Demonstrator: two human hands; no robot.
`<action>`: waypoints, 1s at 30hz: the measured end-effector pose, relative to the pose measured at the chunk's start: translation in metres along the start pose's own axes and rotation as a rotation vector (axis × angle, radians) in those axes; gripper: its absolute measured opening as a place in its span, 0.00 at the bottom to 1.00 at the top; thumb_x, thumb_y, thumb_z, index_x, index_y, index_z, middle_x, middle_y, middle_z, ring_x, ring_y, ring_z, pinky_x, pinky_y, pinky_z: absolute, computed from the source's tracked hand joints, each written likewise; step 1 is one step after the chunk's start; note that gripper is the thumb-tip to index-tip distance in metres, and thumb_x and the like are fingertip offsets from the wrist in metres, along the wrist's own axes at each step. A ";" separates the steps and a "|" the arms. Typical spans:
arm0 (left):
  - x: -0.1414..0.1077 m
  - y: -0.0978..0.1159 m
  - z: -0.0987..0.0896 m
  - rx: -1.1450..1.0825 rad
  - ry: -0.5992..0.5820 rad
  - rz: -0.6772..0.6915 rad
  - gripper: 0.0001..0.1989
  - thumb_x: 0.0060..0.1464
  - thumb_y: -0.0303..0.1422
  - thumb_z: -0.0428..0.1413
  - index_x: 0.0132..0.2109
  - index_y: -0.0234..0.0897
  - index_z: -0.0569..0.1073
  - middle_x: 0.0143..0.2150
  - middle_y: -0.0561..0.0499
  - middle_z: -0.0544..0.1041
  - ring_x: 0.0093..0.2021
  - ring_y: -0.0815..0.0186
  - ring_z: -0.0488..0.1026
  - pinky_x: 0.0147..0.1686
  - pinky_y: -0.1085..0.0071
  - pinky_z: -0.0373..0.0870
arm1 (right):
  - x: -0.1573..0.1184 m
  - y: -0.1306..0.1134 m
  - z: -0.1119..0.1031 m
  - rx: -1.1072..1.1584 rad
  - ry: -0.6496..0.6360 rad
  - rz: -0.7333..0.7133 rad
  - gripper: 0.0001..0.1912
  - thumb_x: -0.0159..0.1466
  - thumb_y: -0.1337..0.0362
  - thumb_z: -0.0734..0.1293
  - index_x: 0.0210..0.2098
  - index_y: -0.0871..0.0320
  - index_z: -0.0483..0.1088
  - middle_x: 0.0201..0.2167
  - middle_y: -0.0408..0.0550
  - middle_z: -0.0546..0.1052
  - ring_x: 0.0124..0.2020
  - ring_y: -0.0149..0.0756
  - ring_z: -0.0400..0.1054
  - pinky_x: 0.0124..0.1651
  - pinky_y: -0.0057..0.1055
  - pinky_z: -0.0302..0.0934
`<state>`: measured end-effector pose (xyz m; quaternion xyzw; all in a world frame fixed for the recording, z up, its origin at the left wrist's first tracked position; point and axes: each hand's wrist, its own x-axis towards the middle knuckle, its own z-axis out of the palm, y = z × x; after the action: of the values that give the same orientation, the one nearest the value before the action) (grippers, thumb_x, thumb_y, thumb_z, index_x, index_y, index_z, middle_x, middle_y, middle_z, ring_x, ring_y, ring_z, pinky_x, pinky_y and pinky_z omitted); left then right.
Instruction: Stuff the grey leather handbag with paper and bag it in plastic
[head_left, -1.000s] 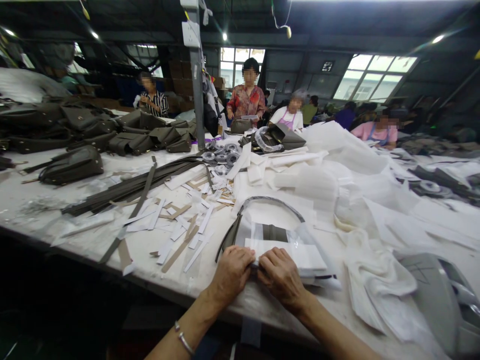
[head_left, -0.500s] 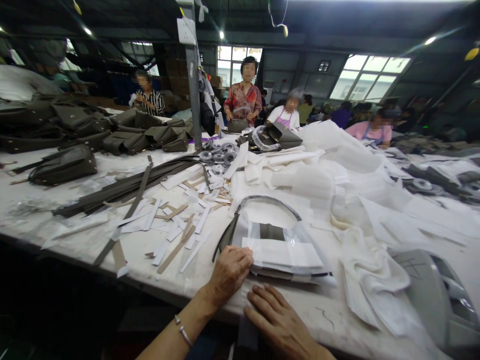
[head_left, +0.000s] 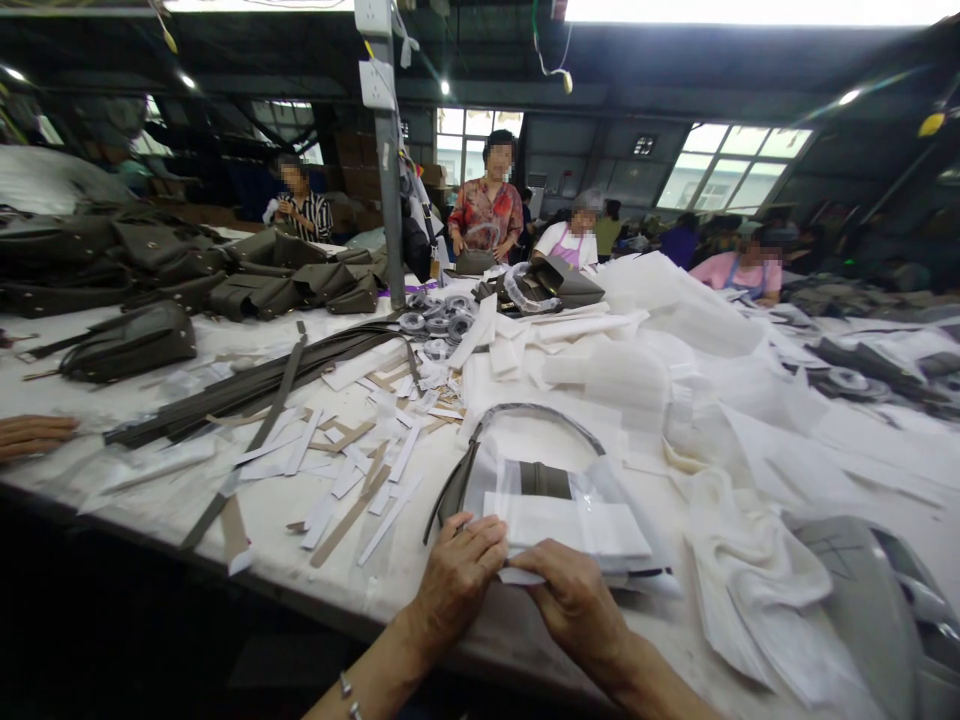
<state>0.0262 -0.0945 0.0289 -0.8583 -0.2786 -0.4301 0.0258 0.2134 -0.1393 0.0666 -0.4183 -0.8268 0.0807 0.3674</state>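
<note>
A dark handbag (head_left: 450, 490) with a plastic-wrapped handle (head_left: 536, 408) lies near the table's front edge, its front covered by translucent wrapping and a white sheet (head_left: 570, 520). My left hand (head_left: 457, 570), a bracelet on its wrist, is closed at the bag's lower left corner, fingers on the wrapping. Beside it, my right hand (head_left: 574, 595) pinches the lower edge of the white wrapping between thumb and fingers. The fingertips of both hands are close together. What lies beneath them is hidden.
Dark straps (head_left: 255, 385) and paper strips (head_left: 349, 485) lie left. White cloth (head_left: 757, 570) and a grey machine (head_left: 862, 600) stand right. Dark bags (head_left: 150, 250) are piled back left. Another person's hand (head_left: 34, 437) rests at the left edge; several people work behind.
My right hand has moved from lying flat on the table up to the wrapping's lower edge and closed on it. Another person's hand has appeared at the left.
</note>
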 end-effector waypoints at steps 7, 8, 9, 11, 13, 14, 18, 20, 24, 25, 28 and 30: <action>0.011 0.015 -0.008 -0.057 -0.091 -0.275 0.03 0.57 0.32 0.56 0.39 0.39 0.68 0.37 0.51 0.76 0.43 0.60 0.74 0.57 0.53 0.62 | 0.053 0.021 -0.019 -0.178 -0.153 0.131 0.09 0.65 0.67 0.65 0.29 0.55 0.73 0.26 0.44 0.75 0.30 0.35 0.67 0.36 0.31 0.55; 0.013 0.016 -0.004 -0.032 -0.067 -0.314 0.03 0.58 0.30 0.55 0.36 0.39 0.67 0.32 0.53 0.74 0.38 0.62 0.73 0.54 0.55 0.64 | 0.057 0.026 -0.017 -0.153 -0.196 0.183 0.09 0.65 0.66 0.66 0.28 0.55 0.74 0.26 0.44 0.76 0.30 0.35 0.68 0.35 0.30 0.56; 0.015 0.017 0.001 -0.001 -0.042 -0.348 0.05 0.60 0.29 0.53 0.34 0.40 0.66 0.29 0.54 0.72 0.34 0.63 0.72 0.51 0.57 0.66 | 0.060 0.032 -0.015 -0.126 -0.239 0.240 0.10 0.65 0.66 0.66 0.27 0.55 0.74 0.26 0.43 0.76 0.30 0.34 0.69 0.34 0.29 0.57; 0.018 0.016 0.011 0.069 -0.003 -0.392 0.09 0.62 0.27 0.50 0.31 0.39 0.64 0.27 0.54 0.69 0.31 0.64 0.69 0.45 0.59 0.66 | 0.064 0.041 -0.008 -0.074 -0.296 0.344 0.10 0.63 0.66 0.67 0.25 0.55 0.74 0.26 0.42 0.76 0.30 0.34 0.70 0.33 0.28 0.58; 0.020 0.015 0.019 0.132 0.008 -0.428 0.11 0.62 0.27 0.48 0.30 0.39 0.63 0.27 0.52 0.68 0.31 0.63 0.68 0.41 0.61 0.65 | 0.065 0.048 -0.002 -0.045 -0.295 0.410 0.09 0.61 0.67 0.67 0.25 0.55 0.74 0.26 0.42 0.76 0.30 0.34 0.70 0.34 0.28 0.58; 0.020 0.014 0.021 0.159 0.007 -0.445 0.11 0.62 0.26 0.48 0.29 0.39 0.63 0.27 0.52 0.68 0.31 0.62 0.67 0.39 0.61 0.65 | 0.065 0.050 0.001 -0.041 -0.274 0.431 0.08 0.60 0.68 0.67 0.25 0.55 0.74 0.26 0.42 0.76 0.31 0.34 0.70 0.35 0.28 0.59; 0.024 0.012 0.021 0.233 -0.009 -0.465 0.10 0.62 0.26 0.49 0.31 0.39 0.64 0.27 0.52 0.69 0.30 0.61 0.68 0.35 0.62 0.65 | 0.064 0.051 0.006 -0.038 -0.217 0.503 0.06 0.56 0.71 0.69 0.24 0.56 0.72 0.27 0.42 0.75 0.31 0.34 0.69 0.35 0.28 0.58; 0.026 0.015 0.018 0.243 0.016 -0.398 0.07 0.62 0.26 0.48 0.35 0.38 0.67 0.31 0.50 0.72 0.33 0.61 0.71 0.39 0.61 0.67 | 0.065 0.051 0.006 -0.033 -0.232 0.530 0.05 0.56 0.71 0.69 0.24 0.57 0.72 0.26 0.42 0.74 0.31 0.34 0.69 0.34 0.28 0.57; 0.022 0.026 0.014 0.231 0.031 -0.176 0.11 0.63 0.23 0.46 0.47 0.37 0.70 0.47 0.46 0.77 0.50 0.59 0.73 0.58 0.53 0.61 | 0.067 0.053 0.004 -0.025 -0.254 0.550 0.05 0.56 0.71 0.69 0.25 0.57 0.72 0.26 0.41 0.75 0.30 0.33 0.69 0.33 0.27 0.56; 0.019 0.029 0.015 0.229 0.000 -0.148 0.11 0.63 0.24 0.47 0.49 0.36 0.70 0.48 0.46 0.77 0.52 0.59 0.73 0.60 0.53 0.60 | 0.067 0.054 0.004 -0.025 -0.255 0.552 0.04 0.55 0.70 0.69 0.25 0.56 0.72 0.26 0.41 0.75 0.30 0.33 0.69 0.32 0.27 0.55; 0.010 0.036 0.020 0.250 -0.103 -0.155 0.16 0.63 0.27 0.50 0.56 0.34 0.68 0.49 0.45 0.78 0.51 0.58 0.74 0.56 0.54 0.64 | 0.068 0.055 0.007 -0.036 -0.253 0.553 0.04 0.55 0.70 0.69 0.24 0.56 0.72 0.25 0.41 0.75 0.29 0.34 0.69 0.31 0.27 0.54; 0.006 0.037 0.024 0.286 -0.131 -0.175 0.17 0.61 0.27 0.50 0.57 0.33 0.68 0.51 0.44 0.78 0.50 0.56 0.74 0.54 0.54 0.66 | 0.070 0.054 0.009 -0.047 -0.234 0.544 0.04 0.55 0.70 0.69 0.24 0.56 0.72 0.26 0.42 0.75 0.30 0.35 0.69 0.32 0.29 0.55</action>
<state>0.0652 -0.1166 0.0252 -0.8446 -0.4115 -0.3299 0.0919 0.2148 -0.0512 0.0738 -0.6210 -0.7225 0.2047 0.2247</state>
